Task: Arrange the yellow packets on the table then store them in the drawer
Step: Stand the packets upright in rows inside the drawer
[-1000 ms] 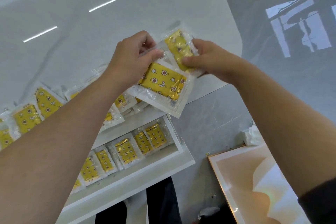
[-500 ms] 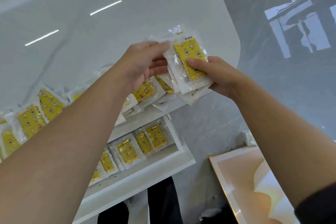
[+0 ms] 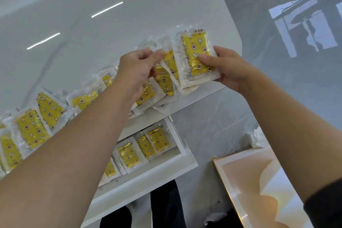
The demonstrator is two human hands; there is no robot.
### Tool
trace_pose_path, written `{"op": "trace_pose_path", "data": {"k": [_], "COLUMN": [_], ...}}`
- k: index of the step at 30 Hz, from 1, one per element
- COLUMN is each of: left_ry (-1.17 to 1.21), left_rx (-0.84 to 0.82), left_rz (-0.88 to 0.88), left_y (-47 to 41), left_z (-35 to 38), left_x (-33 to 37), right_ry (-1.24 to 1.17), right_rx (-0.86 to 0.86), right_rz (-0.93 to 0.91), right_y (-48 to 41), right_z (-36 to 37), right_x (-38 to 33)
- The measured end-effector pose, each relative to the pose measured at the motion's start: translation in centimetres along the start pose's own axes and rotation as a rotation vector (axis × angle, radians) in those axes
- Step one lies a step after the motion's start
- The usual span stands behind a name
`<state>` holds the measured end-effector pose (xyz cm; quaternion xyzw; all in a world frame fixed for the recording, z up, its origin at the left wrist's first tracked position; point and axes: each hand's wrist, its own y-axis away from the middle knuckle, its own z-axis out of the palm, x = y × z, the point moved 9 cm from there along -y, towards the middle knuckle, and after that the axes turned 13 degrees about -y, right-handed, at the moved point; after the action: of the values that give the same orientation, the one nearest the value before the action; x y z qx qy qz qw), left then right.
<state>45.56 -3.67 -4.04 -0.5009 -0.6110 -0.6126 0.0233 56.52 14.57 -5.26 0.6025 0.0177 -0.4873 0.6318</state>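
While the person's right hand holds a small stack of yellow packets upright, thumb pressed flat on the front one & the other fingers curled behind, the left hand pinches the clear edge of one more packet w/ thumb & fingertips, just beside that stack. Looks like the arranging step is in hand: picking packets up & squaring them into a neat bunch over the right end of the table. More packets lie fanned & overlapping under the hands at the table edge, & another bunch lies flat further left. Next move, I think, needs the pinched packet slid onto the stack w/ edges lined up, w/o the slippery wrappers sliding apart. Drawer below the table is pulled open; a row of packets lies overlapped in it already, so storing looks partly done.
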Motion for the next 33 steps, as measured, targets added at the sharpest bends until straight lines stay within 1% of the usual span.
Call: {"op": "trace_pose_path", "data": {"k": [2, 4, 5, 6, 8, 10, 13, 15, 17, 19, 20, 22, 23, 24, 27, 31, 33], "left_ry": [0.038, 0.059, 0.041, 0.013, -0.074, -0.176, -0.286, -0.311, -0.269, -0.245, -0.300, -0.577, -0.735, -0.854, -1.017, -1.199, -1.232], "left_rx": [-0.059, -0.156, -0.180, -0.170, -0.094, -0.022, 0.039, 0.071, 0.069, 0.000, -0.050, -0.171, -0.205, -0.206, -0.122, 0.041, 0.117], "left_rz": [0.001, -0.005, -0.019, -0.032, -0.039, 0.001, 0.081, 0.072, 0.023, 0.009, 0.043, 0.179, 0.262, 0.333, 0.419, 0.365, 0.379], "left_y": [-0.2, -0.1, 0.0, -0.1, -0.2, -0.5, -0.6, -0.9, -1.3, -1.7, -1.8, -1.4, -1.2, -1.3, -2.6, -4.9, -5.4], "left_z": [-0.2, 1.1, 1.9, 2.4, 2.6, 2.3, 1.9, 0.9, -0.6, -1.8, -2.0, -1.0, 0.0, 1.0, 3.2, 4.1, 4.2], "left_x": [-0.1, -0.1, -0.2, -0.4, -0.5, -0.1, 0.9, 1.0, 0.5, 0.4, 0.6, 2.0, 2.7, 3.2, 4.4, 5.5, 6.4], "right_ry": [-0.014, -0.066, -0.086, -0.088, -0.055, -0.035, -0.022, -0.028, -0.057, -0.082, -0.087, -0.085, -0.079, -0.070, -0.016, 0.157, 0.236], "right_rx": [0.009, -0.019, -0.039, -0.058, -0.076, -0.063, -0.052, -0.017, 0.046, 0.095, 0.111, 0.123, 0.120, 0.115, 0.110, 0.115, 0.125], "right_rz": [0.009, 0.019, 0.027, 0.036, 0.050, 0.050, 0.041, 0.018, -0.007, -0.017, -0.017, -0.015, -0.013, -0.011, -0.023, -0.044, -0.059], "right_y": [-0.2, -0.4, -0.5, -0.7, -0.9, -1.2, -1.6, -2.0, -2.2, -2.3, -2.4, -2.5, -2.5, -2.6, -2.8, -3.3, -3.5], "right_z": [-0.6, -0.1, 0.4, 0.9, 1.5, 1.2, 0.7, -0.1, -1.8, -3.7, -4.5, -5.6, -5.8, -5.8, -5.6, -5.5, -5.4], "right_x": [-0.1, 0.0, 0.2, 0.4, 0.7, 0.7, 0.4, 0.1, -0.5, -1.0, -1.1, -1.3, -1.3, -1.3, -1.3, -1.1, -1.1]}}
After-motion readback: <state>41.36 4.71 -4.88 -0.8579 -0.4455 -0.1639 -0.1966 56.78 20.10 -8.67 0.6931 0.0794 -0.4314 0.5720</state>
